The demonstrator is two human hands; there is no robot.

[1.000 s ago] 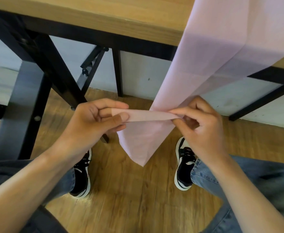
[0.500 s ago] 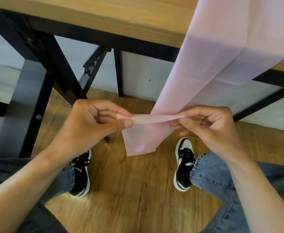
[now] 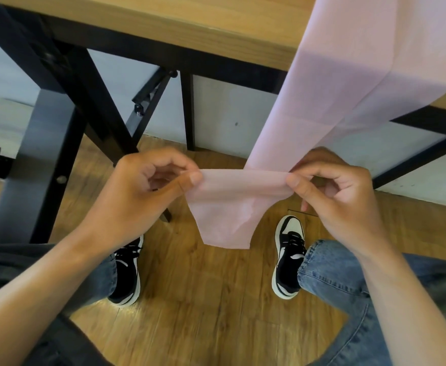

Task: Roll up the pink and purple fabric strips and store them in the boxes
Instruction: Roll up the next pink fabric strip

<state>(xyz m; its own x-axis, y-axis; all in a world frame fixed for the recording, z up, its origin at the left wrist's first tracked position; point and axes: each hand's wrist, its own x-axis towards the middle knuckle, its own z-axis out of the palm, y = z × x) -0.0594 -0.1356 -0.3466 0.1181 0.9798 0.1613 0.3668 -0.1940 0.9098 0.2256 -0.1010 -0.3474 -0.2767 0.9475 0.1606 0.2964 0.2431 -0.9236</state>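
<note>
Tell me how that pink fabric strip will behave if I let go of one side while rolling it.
The pink fabric strip looks thin and limp: it drapes off the table edge and sags below the fold. Released by the left hand, that side would probably flop down and unfold. It seems light, so the right hand alone could likely hold it.

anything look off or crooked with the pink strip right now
Slightly. The pink strip hangs off the table edge, and its folded end between the left hand and right hand looks skewed: the loose tail below the fold slants to one side. No tear or damage shows.
</note>
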